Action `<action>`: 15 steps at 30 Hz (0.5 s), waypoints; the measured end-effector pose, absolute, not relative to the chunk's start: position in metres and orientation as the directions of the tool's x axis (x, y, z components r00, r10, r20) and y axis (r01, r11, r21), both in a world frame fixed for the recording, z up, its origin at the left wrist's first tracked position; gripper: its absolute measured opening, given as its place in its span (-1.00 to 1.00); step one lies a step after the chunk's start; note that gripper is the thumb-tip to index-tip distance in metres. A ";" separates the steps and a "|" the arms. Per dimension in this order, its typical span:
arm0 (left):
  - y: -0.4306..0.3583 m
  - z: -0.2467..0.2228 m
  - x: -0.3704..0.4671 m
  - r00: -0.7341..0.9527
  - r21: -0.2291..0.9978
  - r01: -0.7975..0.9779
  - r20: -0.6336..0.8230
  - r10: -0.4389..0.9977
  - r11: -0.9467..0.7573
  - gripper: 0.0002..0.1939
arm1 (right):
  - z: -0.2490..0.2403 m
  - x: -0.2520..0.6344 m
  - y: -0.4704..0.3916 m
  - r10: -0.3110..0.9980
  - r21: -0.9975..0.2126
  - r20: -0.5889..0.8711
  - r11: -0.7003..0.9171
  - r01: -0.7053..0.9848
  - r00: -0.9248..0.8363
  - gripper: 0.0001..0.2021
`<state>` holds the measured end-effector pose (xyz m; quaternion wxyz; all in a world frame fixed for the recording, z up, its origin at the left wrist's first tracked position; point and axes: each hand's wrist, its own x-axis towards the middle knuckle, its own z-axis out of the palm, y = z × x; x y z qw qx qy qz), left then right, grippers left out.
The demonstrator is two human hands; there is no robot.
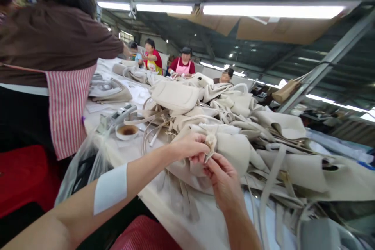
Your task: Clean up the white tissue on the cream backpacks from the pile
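My left hand, reaching in from the lower left, has its fingers closed on a small crumpled cream piece with brownish stains; it looks like a rag, though its exact kind is unclear. Just below, my right hand pinches at the lower end of the same piece, its fingertips close to the left ones. Both hands are over a cream bag at the near side of a large heap. A white patch is wrapped on my left forearm.
A round dish of brown stuff stands left of the heap, by a grey tape dispenser-like tool. More cream bags and straps cover the table. A co-worker in a striped apron stands at left, beside a red stool.
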<state>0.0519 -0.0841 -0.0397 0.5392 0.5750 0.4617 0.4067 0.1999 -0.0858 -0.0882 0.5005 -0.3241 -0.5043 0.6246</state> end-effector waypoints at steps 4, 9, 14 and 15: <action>-0.097 -0.031 0.059 0.127 0.993 0.112 0.017 0.992 -0.031 -0.88 | -0.084 0.199 -0.087 0.966 -0.969 0.191 0.157 -0.190 -0.176 -0.71; -0.107 -0.030 0.062 0.082 0.989 0.146 -0.017 0.996 0.005 -0.81 | -0.085 0.198 -0.087 0.934 -0.947 0.320 0.310 -0.083 -0.160 -0.72; -0.102 -0.032 0.053 0.217 0.985 0.066 -0.169 0.961 0.158 -0.71 | -0.081 0.200 -0.094 0.867 -0.870 0.474 0.488 0.072 -0.152 -0.77; -0.100 -0.033 0.051 0.238 0.985 0.030 -0.175 0.955 0.173 -0.68 | -0.080 0.200 -0.095 0.858 -0.858 0.491 0.506 0.088 -0.150 -0.77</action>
